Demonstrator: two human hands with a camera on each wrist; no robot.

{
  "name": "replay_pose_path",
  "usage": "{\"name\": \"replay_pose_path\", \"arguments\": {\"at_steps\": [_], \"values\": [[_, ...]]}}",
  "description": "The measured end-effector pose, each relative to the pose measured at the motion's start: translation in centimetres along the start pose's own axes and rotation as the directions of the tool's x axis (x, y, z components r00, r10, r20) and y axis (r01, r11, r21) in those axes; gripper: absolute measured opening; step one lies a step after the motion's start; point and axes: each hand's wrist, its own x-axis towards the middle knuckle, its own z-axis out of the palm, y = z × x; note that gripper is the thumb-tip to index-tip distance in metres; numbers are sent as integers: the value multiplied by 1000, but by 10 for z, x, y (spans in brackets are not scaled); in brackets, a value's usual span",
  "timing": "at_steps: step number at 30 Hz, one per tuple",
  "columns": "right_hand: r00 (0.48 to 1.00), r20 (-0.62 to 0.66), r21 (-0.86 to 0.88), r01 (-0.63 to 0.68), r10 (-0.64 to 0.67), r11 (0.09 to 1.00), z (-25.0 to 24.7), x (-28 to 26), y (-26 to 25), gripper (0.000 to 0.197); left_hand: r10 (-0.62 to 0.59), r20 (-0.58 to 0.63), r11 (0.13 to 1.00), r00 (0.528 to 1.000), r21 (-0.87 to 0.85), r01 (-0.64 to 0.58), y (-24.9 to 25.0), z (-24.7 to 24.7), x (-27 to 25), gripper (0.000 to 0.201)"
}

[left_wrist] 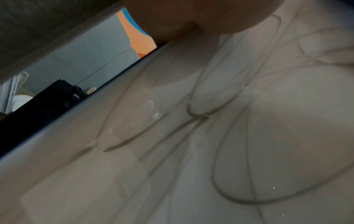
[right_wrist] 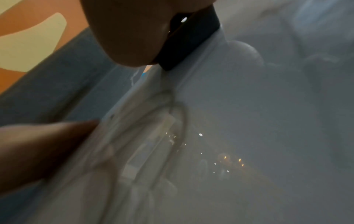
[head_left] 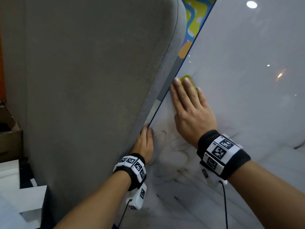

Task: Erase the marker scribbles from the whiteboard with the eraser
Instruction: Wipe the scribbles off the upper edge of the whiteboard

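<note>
The whiteboard [head_left: 247, 63] leans tilted in front of me, its dark left edge against a cushion. Faint grey scribbles [head_left: 175, 151] loop across its lower left part, and they show close up in the left wrist view [left_wrist: 197, 112]. My right hand [head_left: 191, 109] lies flat with straight fingers on a green eraser [head_left: 193, 85] and presses it onto the board beside the left edge. In the right wrist view the eraser's dark underside [right_wrist: 191, 42] sits under the palm, with the thumb [right_wrist: 47, 144] off to the side. My left hand [head_left: 146, 144] grips the board's left edge lower down, its fingers hidden behind.
A grey upholstered cushion [head_left: 90, 80] stands tight against the board's left edge. A colourful patterned mat [head_left: 194, 22] shows behind the board. A cardboard box [head_left: 9, 134] and white slabs [head_left: 16, 195] lie at the far left. A black object [left_wrist: 47, 103] sits below the edge.
</note>
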Motion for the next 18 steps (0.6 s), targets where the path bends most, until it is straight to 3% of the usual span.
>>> {"name": "replay_pose_path", "arguments": {"at_steps": [4,6,9,12,15,18], "values": [[967,144,27,211,-212,977,23,-42,-44,63,23,-22,997,999,69,-21,-12,-2,-8,51],[941,179,47,282,-286,958,27,-54,-49,62,-20,-3,995,1000,98,20,-27,0,-16,63],[953,147,31,263,-265,964,20,-42,-30,64,-138,15,983,990,122,135,-46,3,-23,85],[978,116,50,167,-171,985,11,-29,-20,62,-164,28,985,986,62,162,-50,6,-25,88],[988,97,75,117,-124,990,17,-34,-37,60,-167,25,984,986,60,165,-51,6,-24,87],[975,133,97,167,-180,981,36,-55,-70,59,-193,2,976,981,102,192,-61,7,-33,91]]}}
